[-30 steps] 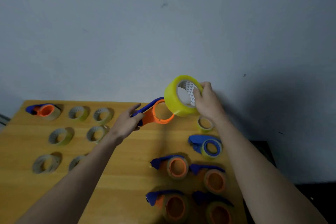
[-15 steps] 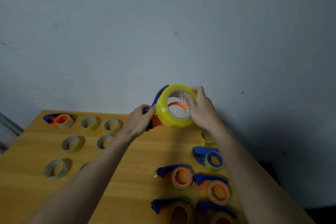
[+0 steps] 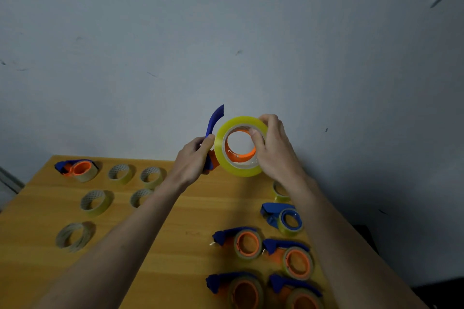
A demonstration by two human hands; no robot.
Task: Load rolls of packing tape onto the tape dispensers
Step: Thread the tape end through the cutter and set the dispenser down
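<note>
I hold a yellow tape roll (image 3: 227, 163) up in front of the wall, above the far edge of the table. My right hand (image 3: 275, 150) grips the roll, thumb inside its core. My left hand (image 3: 193, 158) grips the blue handle of a tape dispenser (image 3: 213, 123). The dispenser's orange ring (image 3: 239, 157) shows inside the roll's core. The blue handle sticks up to the left of the roll.
A wooden table (image 3: 175, 233) carries several loose tape rolls (image 3: 95, 202) on the left and a loaded dispenser (image 3: 79, 169) at the far left. Several loaded blue and orange dispensers (image 3: 241, 242) lie at the right, near the table's edge. A grey wall stands behind.
The roll and the dispenser came together. The roll went from beside the orange ring to around it. Both hands rose a little and the handle now points up.
</note>
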